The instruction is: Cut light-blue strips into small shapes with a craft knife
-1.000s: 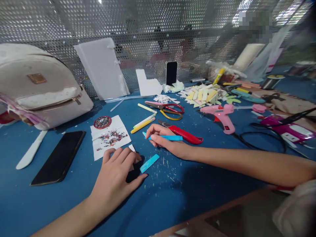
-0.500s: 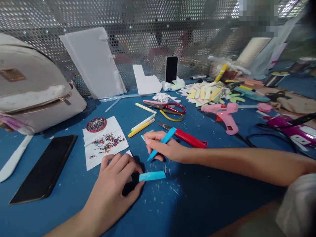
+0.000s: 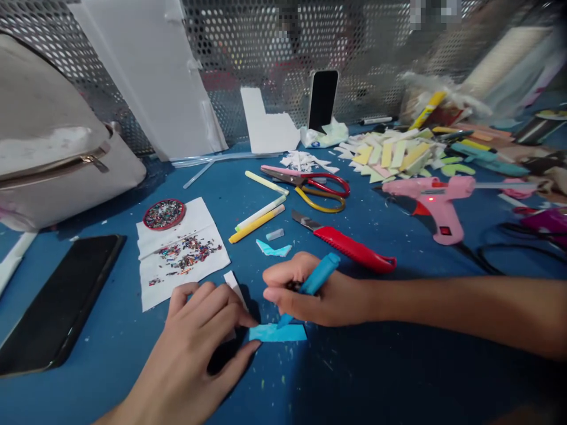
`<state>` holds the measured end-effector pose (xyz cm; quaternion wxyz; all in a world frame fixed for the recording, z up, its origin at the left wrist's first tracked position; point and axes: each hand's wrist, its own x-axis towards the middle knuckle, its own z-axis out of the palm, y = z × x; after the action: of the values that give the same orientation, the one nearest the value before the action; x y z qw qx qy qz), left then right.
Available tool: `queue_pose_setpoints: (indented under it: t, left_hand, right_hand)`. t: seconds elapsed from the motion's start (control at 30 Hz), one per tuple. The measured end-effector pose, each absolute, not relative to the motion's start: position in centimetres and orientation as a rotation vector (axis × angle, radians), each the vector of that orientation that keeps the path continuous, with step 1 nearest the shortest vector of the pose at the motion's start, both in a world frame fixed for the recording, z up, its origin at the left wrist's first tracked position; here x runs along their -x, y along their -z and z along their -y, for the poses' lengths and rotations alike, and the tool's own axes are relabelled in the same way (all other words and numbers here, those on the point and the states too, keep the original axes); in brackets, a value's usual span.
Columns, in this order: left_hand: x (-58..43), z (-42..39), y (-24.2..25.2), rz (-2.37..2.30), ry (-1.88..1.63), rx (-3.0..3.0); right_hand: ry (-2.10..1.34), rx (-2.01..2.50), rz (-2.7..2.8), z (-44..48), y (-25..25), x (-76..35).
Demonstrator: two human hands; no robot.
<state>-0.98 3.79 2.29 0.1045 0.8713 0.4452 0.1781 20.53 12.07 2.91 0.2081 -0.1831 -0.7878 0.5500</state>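
We are at a craft workbench in a small making workshop. A blue work surface, backed by a perforated metal screen, is strewn with a pink hot-glue gun whose lamp glows red, scissors, a red utility knife and a heap of cut pastel pieces. We also see glitter bits spread on a paper sheet, a cut blue strip and fine trimmings scattered across the surface.

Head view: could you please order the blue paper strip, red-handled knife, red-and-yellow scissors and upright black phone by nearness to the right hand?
1. Blue paper strip, just below the right hand.
2. Red-handled knife, just behind.
3. Red-and-yellow scissors, farther back.
4. Upright black phone, at the back.
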Motion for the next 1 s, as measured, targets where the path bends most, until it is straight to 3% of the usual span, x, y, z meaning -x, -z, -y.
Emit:
queue_pose_setpoints:
  t: [0.73, 1.0]
  left_hand:
    - [1.11, -3.67, -2.09, -1.343, -0.513, -2.567]
    - [0.98, -3.76, -2.22, -1.332, -0.513, -2.559]
  right_hand:
    - [-1.474, 0.569, 2.200, -11.72, -2.69, -20.59]
    - [-1.417, 0.403, 2.320, -11.67, -2.45, -20.57]
